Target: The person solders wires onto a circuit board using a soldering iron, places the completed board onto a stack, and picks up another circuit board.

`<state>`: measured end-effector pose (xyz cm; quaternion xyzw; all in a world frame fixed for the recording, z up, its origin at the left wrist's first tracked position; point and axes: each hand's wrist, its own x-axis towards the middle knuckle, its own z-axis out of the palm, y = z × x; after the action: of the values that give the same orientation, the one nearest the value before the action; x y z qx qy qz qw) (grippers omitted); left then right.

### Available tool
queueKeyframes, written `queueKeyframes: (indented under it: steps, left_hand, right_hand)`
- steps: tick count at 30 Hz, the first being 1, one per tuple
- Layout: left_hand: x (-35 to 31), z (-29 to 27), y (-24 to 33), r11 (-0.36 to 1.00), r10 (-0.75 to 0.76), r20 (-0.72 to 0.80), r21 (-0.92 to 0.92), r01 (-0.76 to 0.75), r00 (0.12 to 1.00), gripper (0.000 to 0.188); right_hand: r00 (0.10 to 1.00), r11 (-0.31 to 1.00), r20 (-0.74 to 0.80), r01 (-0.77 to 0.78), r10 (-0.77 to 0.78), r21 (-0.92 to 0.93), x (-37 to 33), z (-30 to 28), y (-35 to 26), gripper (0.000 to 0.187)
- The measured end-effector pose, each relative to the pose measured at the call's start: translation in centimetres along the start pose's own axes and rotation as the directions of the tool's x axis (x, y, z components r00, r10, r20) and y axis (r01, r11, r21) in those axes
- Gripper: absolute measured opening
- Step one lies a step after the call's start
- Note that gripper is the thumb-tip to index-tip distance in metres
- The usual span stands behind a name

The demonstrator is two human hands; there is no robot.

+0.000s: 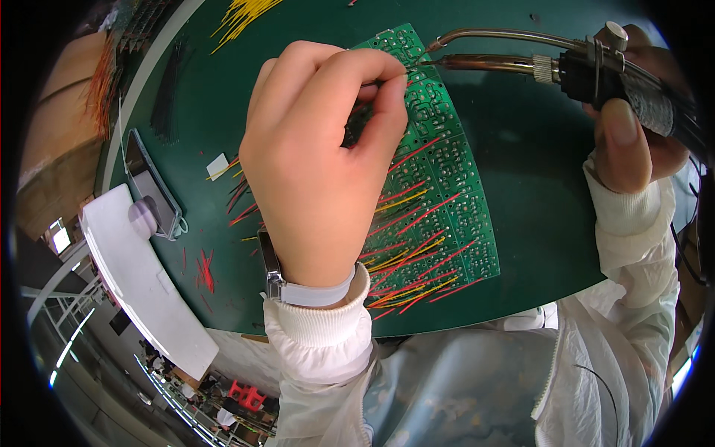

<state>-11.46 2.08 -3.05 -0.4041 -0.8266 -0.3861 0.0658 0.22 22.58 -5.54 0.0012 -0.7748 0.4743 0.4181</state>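
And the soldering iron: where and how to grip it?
Probably by its thick, dark rear body, coming from the right, where the right hand holds it. The slim metal tubes point left toward the circuit board, so I'd keep fingers off those.

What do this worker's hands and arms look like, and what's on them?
Both the left hand and the right hand are ungloved. The sleeves are white and creased, ending in ribbed white cuffs. The left wrist wears what looks like a watch, dark-cased, with a pale strap.
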Motion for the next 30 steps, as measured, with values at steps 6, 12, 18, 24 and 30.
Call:
queueKeyframes:
  steps: [6,12,18,24,30]
  left_hand:
    - [1.5,-5.0,-2.5,0.953,-0.254,-0.236,0.104,0.285,0.938,0.014]
    - [3.0,-8.9,-11.2,0.894,-0.163,-0.07,0.412,0.178,0.984,0.02]
    - [4.9,-8.4,-12.4,0.886,-0.173,0.009,0.438,0.151,0.985,0.011]
    - [5.7,-9.9,-11.9,0.819,0.011,0.143,0.566,-0.091,0.99,0.014]
    - [1.0,-6.0,1.6,0.99,-0.12,-0.054,0.068,0.124,0.991,0.013]
  right_hand:
    - [0.994,0.996,0.102,0.039,-0.048,0.08,1.6,-0.2,0.1,0.04]
    - [0.989,0.996,0.146,-0.02,0.006,0.089,1.4,0.5,-1.0,0.037]
    - [0.984,0.992,0.132,0.116,-0.123,0.054,1.7,0.2,-0.3,0.039]
    - [0.995,0.996,0.097,-0.026,0.017,0.085,1.6,0.5,-1.1,0.039]
    - [0.99,0.982,-0.013,-0.136,0.138,0.133,0.0,-1.4,-1.2,0.041]
